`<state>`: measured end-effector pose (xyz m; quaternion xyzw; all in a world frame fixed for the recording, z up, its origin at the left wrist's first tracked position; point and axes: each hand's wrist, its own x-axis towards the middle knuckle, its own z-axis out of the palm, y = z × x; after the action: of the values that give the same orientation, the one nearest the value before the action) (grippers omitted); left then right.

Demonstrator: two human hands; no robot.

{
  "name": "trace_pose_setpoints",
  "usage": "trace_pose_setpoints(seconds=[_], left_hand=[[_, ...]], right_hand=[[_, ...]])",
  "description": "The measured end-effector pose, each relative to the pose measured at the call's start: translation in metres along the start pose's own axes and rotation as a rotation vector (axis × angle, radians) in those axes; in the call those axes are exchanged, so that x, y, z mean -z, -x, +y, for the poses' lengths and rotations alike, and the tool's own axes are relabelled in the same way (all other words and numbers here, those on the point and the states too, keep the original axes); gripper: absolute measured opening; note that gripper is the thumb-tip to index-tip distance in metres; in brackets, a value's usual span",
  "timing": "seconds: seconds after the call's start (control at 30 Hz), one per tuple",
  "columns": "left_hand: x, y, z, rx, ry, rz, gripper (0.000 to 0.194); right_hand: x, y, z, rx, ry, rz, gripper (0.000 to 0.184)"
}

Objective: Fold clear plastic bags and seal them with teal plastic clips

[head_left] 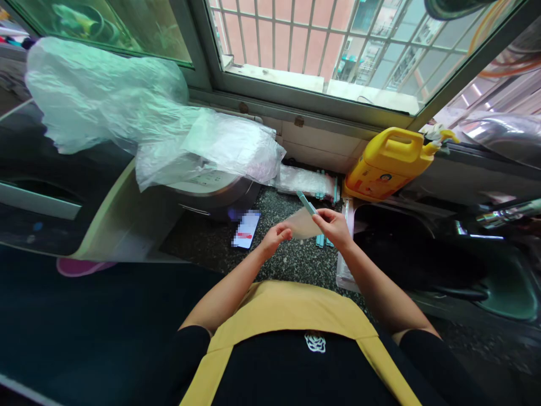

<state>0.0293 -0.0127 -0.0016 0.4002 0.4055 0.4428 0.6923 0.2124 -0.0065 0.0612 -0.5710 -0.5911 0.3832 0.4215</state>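
Note:
My left hand (276, 237) is closed on the left edge of a small clear plastic bag (301, 225), thumb and fingers pinched together. In my right hand (333, 225) is a slim pale blue-green stick (306, 203), tilted up to the left over the bag. Whether those right fingers also grip the bag's edge, I cannot tell. More pale blue-green sticks (324, 241) lie on the speckled dark counter (291, 265) just beneath my right hand. Behind it, others rest by a clear plastic pack (306, 180) near the wall.
Left of my hands lies a phone (246, 229) with a lit screen. A round-edged appliance (211, 194) carries large crumpled plastic bags (228, 144). At right, a yellow jug (386, 163) stands by the sink, which holds a dark pan (414, 254). A barred window (287, 39) is ahead.

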Motion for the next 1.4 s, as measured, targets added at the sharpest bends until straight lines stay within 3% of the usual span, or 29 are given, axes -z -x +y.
trace_pose_setpoints(seconds=[0.27, 0.47, 0.63, 0.73, 0.87, 0.97, 1.13, 1.4], left_hand=[[0.004, -0.007, 0.000, -0.038, -0.159, 0.004, 0.053], [0.015, -0.019, 0.056, -0.228, -0.171, -0.028, 0.058], [-0.003, -0.026, 0.092, -0.198, -0.376, -0.130, 0.037], [-0.011, -0.028, 0.092, -0.181, -0.324, -0.114, 0.035], [-0.010, -0.032, 0.088, -0.224, -0.178, 0.032, 0.032], [-0.007, -0.036, 0.088, -0.228, -0.086, 0.113, 0.028], [-0.005, -0.039, 0.088, -0.219, -0.003, 0.139, 0.028], [0.000, -0.038, 0.094, -0.234, 0.022, 0.175, 0.036]], right_hand=[[0.007, -0.006, -0.010, 0.006, -0.017, -0.008, 0.034], [0.007, -0.006, -0.015, 0.038, 0.059, -0.152, 0.030], [0.003, -0.011, -0.021, 0.078, 0.069, -0.233, 0.031], [0.008, -0.012, -0.022, 0.084, 0.048, -0.219, 0.030], [0.015, -0.009, -0.010, 0.061, -0.038, -0.123, 0.042], [0.011, -0.003, 0.006, 0.005, -0.051, -0.093, 0.040], [-0.007, 0.008, 0.021, 0.004, -0.067, -0.094, 0.033], [-0.018, 0.014, 0.022, 0.042, -0.028, -0.068, 0.024]])
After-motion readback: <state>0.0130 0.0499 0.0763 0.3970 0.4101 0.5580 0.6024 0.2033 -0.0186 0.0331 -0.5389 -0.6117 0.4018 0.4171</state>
